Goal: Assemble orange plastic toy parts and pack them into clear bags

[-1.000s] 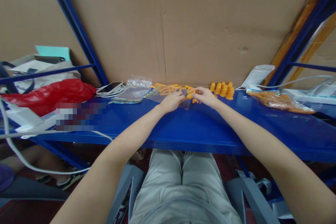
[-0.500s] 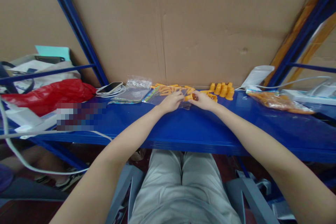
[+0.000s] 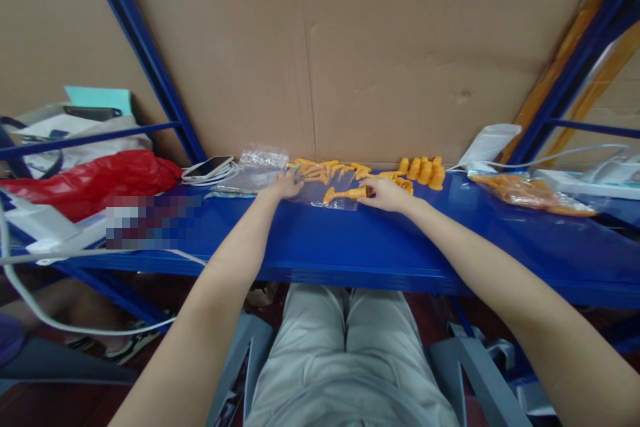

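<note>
My right hand is closed around the wide end of an orange plastic piece, whose narrow stem and T-shaped tip point left. It is held low over a clear plastic bag on the blue shelf. At the bag's left end lies my left hand, fingers slightly apart and touching the bag, with nothing visible in them. Several slim orange parts lie on and behind the bag. Orange cup-shaped pieces lie partly hidden behind my right hand.
Stacked orange cups stand at the back right. Farther right is a filled bag of orange parts. A phone on a coiled cable, a red plastic bag and white cables lie left. Cardboard closes the back.
My left hand has left the orange piece and moved left to the bag's end. My right hand stays in place, still holding the piece, whose stem now shows.
</note>
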Motion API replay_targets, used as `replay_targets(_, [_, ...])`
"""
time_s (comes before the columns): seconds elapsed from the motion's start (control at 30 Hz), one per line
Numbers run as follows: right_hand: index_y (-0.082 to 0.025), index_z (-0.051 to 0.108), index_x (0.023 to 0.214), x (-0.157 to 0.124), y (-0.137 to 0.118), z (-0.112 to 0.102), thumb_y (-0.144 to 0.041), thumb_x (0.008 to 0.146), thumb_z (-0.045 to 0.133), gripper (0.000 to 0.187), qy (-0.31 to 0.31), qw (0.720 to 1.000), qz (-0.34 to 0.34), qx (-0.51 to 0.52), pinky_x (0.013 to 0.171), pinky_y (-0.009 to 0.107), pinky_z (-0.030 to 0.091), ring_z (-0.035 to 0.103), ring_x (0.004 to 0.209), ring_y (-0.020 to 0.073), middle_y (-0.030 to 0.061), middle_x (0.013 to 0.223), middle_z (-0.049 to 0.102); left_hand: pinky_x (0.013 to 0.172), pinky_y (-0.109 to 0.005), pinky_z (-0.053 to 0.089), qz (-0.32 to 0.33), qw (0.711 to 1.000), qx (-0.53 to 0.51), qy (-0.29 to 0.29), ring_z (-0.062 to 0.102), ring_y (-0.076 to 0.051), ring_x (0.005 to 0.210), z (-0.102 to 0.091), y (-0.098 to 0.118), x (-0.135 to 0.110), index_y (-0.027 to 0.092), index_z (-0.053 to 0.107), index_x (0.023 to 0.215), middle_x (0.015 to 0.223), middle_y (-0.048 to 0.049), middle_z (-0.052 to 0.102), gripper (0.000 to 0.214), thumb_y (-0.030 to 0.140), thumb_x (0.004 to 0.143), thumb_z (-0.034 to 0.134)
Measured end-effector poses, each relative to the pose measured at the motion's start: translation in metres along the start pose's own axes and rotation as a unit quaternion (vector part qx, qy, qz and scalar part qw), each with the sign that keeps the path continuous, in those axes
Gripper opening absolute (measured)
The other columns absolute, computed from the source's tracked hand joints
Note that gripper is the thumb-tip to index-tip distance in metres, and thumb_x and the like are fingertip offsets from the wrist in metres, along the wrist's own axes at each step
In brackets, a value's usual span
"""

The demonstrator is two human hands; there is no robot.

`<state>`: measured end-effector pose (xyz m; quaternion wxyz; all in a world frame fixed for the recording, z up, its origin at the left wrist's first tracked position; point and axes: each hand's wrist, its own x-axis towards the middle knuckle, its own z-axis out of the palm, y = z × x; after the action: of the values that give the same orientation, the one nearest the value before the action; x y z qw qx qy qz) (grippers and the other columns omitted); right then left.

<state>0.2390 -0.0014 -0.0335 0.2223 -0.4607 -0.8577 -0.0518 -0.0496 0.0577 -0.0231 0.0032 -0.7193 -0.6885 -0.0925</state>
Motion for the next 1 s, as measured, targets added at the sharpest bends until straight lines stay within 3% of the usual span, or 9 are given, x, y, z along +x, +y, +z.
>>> replay_targets(0.17, [-0.018,0.072,0.096,-0.001,-0.005,-0.001,-0.028,0.076,0.068,0.022,0.014,0.998,-0.003,0.055,0.073,0.03,0.046,0.064,0.082,0.022,0.0074,0.089,0.072,0.114,-0.037,0.033,0.043,0.996,0.01,-0.074,0.034,-0.027,0.144,0.005,-0.004,0.007,0.013,0.022,0.153,0.156,-0.0175,0.034,0.073,0.052,0.093,0.034])
replay_targets(0.33, [-0.017,0.07,0.085,0.002,-0.009,0.004,-0.035,0.077,0.067,0.02,0.036,0.986,0.051,0.155,0.063,0.027,0.041,0.057,0.069,0.0166,0.0019,0.073,0.065,0.114,-0.035,0.033,0.047,0.995,0.01,-0.082,0.035,-0.025,0.143,0.004,-0.001,0.004,0.012,0.025,0.153,0.156,-0.016,0.035,0.073,0.054,0.093,0.03])
replay_targets(0.5, [-0.016,0.069,0.083,0.007,-0.009,0.008,-0.035,0.077,0.067,0.02,0.05,0.972,0.077,0.216,0.061,0.026,0.038,0.054,0.067,0.0149,0.0001,0.07,0.061,0.114,-0.033,0.033,0.04,0.996,0.018,-0.082,0.035,-0.025,0.143,0.002,0.003,0.0,0.012,0.026,0.153,0.157,-0.0142,0.033,0.073,0.055,0.094,0.029])
replay_targets(0.67, [-0.016,0.071,0.087,0.005,-0.013,0.006,-0.025,0.075,0.066,0.016,0.027,0.974,0.088,0.205,0.062,0.025,0.039,0.055,0.068,0.0146,0.0003,0.072,0.063,0.116,-0.033,0.029,0.044,0.993,0.028,-0.106,0.03,-0.026,0.145,-0.003,0.009,-0.006,0.008,0.026,0.153,0.159,-0.0155,0.028,0.075,0.055,0.094,0.026])
replay_targets(1.0, [-0.016,0.075,0.09,0.003,-0.015,0.0,-0.03,0.071,0.07,0.024,-0.005,0.973,0.083,0.214,0.057,0.025,0.039,0.053,0.06,0.0132,-0.0014,0.067,0.064,0.117,-0.033,0.028,0.056,0.992,0.033,-0.104,0.026,-0.026,0.147,-0.008,0.014,-0.011,0.011,0.021,0.155,0.16,-0.0135,0.025,0.074,0.054,0.095,0.024])
